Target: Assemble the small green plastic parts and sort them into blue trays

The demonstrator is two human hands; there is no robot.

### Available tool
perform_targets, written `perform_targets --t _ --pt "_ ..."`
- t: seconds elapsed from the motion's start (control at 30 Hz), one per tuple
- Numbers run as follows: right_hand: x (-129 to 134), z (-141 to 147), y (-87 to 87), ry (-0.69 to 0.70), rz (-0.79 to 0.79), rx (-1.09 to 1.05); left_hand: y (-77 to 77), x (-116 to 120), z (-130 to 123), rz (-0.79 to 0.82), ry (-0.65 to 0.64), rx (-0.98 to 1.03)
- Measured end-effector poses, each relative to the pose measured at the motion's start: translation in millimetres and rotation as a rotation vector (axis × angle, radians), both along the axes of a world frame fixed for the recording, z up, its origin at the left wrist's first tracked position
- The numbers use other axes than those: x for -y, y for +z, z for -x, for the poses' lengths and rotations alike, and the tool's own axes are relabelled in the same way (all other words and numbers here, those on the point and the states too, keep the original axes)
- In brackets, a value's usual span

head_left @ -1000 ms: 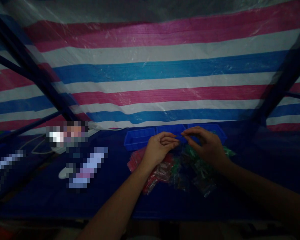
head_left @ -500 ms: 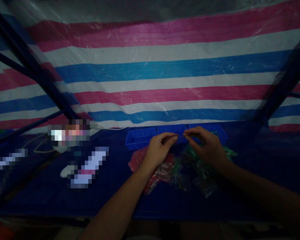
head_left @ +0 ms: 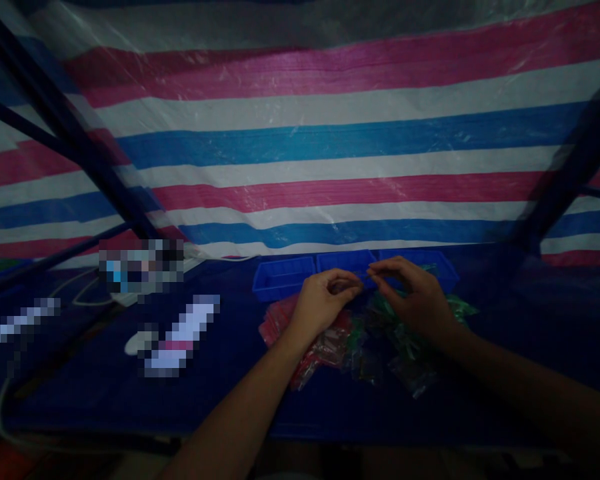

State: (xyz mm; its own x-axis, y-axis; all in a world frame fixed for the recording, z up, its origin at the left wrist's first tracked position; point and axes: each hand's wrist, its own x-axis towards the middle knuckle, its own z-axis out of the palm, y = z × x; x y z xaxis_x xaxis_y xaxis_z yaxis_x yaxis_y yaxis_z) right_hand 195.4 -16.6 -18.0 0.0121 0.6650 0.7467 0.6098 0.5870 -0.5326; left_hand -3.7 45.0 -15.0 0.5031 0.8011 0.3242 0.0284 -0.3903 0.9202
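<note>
My left hand [head_left: 329,299] is raised over a pile of red plastic bags [head_left: 280,320], thumb and fingertips pinched together. Close by on the right, my right hand [head_left: 416,297] makes a similar pinch above green plastic packets [head_left: 410,343]. Whatever lies between the fingertips is too small and dark to make out. Small clear bags [head_left: 365,367] lie on the table below the gap between the hands. Just behind my fingers stand three blue trays in a row: a left tray [head_left: 283,288], a middle tray [head_left: 347,257] and a right tray [head_left: 447,273], which has something green in it.
The blue table [head_left: 220,407] carries a white oval object [head_left: 141,342] and a blurred-out long item [head_left: 183,340] at left. Cables and a white strip [head_left: 145,288] lie farther back. A striped tarpaulin [head_left: 330,140] hangs behind, between dark metal posts [head_left: 80,160].
My left hand has moved slightly right, its thumb now closer to the fingertips of my right hand. Both hands keep their pinch. The whole view has shifted a little.
</note>
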Motion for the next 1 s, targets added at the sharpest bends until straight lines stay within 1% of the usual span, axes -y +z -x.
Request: perform_targets --t 0.27,0.57,0.67,0.77,0.87,1.0 --pt "-1.3 -1.2 -1.1 0.0 -0.022 0.0 -2.3 0.7 -1.5 0.145 0.054 0.09" --pt "-1.0 -1.2 0.0 -0.003 -0.052 0.001 -0.6 -1.0 1.1 0.211 0.059 0.135" --pt "-1.1 -0.5 0.0 -0.005 -0.055 0.005 0.4 -0.5 1.1 0.178 0.082 0.124" --pt "-1.0 -0.3 -0.3 -0.003 -0.048 -0.004 3.1 0.9 2.2 0.066 0.101 0.035" --pt "-0.6 -0.8 0.3 -0.014 -0.054 -0.007 5.5 1.9 4.0 -0.007 0.077 -0.023" --pt "-0.8 -1.5 1.6 -0.029 -0.068 -0.001 3.8 -0.2 4.6 -0.026 0.046 -0.029"
